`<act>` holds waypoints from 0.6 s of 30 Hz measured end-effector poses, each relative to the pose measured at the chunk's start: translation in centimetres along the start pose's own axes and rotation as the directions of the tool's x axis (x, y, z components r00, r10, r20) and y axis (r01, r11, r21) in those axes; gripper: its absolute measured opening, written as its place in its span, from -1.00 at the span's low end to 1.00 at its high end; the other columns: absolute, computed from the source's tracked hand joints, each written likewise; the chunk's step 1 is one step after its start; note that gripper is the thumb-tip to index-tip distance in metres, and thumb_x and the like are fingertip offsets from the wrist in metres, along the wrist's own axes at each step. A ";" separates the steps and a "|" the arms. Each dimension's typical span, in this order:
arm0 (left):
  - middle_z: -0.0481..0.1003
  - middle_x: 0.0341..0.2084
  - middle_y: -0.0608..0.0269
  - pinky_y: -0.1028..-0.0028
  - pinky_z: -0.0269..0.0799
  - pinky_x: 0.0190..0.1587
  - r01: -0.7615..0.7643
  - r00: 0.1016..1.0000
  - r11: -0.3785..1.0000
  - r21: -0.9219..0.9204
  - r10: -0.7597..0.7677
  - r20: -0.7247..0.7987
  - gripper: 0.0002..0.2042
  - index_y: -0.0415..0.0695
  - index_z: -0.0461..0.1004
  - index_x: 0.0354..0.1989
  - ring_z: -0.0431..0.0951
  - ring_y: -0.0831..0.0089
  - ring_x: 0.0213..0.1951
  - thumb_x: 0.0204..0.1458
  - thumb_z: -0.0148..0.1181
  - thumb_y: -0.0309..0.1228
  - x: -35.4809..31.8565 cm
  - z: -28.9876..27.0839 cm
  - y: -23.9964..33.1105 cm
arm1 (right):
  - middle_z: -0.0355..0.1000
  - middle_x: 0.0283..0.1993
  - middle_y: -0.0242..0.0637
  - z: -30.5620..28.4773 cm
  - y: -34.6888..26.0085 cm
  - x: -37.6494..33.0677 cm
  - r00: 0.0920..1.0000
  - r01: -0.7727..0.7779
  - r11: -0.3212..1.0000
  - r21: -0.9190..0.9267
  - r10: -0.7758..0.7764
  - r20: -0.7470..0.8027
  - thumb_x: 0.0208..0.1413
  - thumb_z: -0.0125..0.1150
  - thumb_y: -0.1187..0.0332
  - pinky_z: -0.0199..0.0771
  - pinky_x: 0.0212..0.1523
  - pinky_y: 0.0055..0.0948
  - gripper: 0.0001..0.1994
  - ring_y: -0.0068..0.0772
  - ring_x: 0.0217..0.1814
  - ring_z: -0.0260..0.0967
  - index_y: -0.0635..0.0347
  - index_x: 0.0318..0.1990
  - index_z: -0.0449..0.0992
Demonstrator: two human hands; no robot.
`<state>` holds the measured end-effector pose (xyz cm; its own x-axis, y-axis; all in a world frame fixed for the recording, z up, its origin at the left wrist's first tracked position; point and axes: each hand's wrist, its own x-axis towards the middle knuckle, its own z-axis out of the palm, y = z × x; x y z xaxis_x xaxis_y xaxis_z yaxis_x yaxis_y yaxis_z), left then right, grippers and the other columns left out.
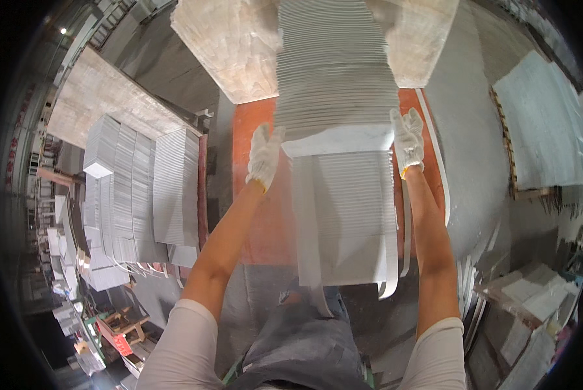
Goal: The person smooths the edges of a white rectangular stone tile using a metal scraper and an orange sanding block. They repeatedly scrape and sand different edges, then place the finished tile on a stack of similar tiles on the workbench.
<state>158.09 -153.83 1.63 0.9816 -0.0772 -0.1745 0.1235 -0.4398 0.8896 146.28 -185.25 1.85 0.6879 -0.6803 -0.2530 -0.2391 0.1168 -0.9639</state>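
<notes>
My left hand (264, 156), in a white glove with a yellow cuff, is at the left side of a long row of thin grey slabs (337, 78). Its fingers are stretched out beside the slab edges. On the opposite side my right hand (408, 142), gloved the same way, has its fingers extended and slightly apart. Between the two hands lies the pale top face of a slab (340, 140). Nearer to me stands a lower block of stacked slabs (350, 214). Whether either palm presses on the slabs, I cannot tell.
White straps (390, 260) hang beside the near block. An orange-red base (252, 221) lies underneath, with beige stone boards (230, 49) behind. To the left, more slab stacks (176, 188) stand by another beige board (103, 97). A pale sheet (545, 123) and a scrap-filled box (532, 292) are right.
</notes>
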 end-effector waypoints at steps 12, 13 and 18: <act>0.44 -0.25 0.41 0.53 0.35 -0.05 -0.021 0.982 0.897 -0.442 -0.066 -0.179 -0.65 -0.14 0.41 0.04 0.39 0.61 -0.21 0.22 0.27 -0.20 3.8 5.3 1.8 | 0.45 0.00 -0.36 3.8 1.8 5.6 0.967 0.103 0.989 0.105 -0.075 -0.242 0.13 0.42 0.06 0.34 0.14 -0.40 -0.55 -0.50 0.05 0.38 0.13 0.00 0.43; 0.43 -0.25 0.42 0.53 0.34 -0.05 -0.016 0.981 0.897 -0.441 -0.071 -0.180 -0.66 -0.14 0.41 0.03 0.39 0.61 -0.20 0.23 0.27 -0.21 3.7 5.3 1.8 | 0.45 0.00 -0.36 3.7 2.1 5.6 0.969 0.103 0.988 0.114 -0.073 -0.238 0.14 0.41 0.07 0.34 0.14 -0.40 -0.56 -0.50 0.04 0.38 0.13 0.01 0.44; 0.40 -0.24 0.43 0.55 0.32 -0.03 0.028 0.980 0.892 -0.451 -0.114 -0.166 -0.68 -0.13 0.40 0.04 0.37 0.61 -0.18 0.23 0.26 -0.25 2.9 5.3 1.9 | 0.45 0.00 -0.35 3.5 2.9 5.7 0.969 0.202 0.950 0.238 -0.159 -0.187 0.20 0.37 0.18 0.35 0.16 -0.44 -0.61 -0.50 0.05 0.38 0.18 0.05 0.44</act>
<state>160.39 -159.61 0.59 0.9716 0.1229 -0.2024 0.2029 0.0090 0.9792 151.95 -186.27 -2.65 0.5767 -0.8133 -0.0766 0.0745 0.1457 -0.9865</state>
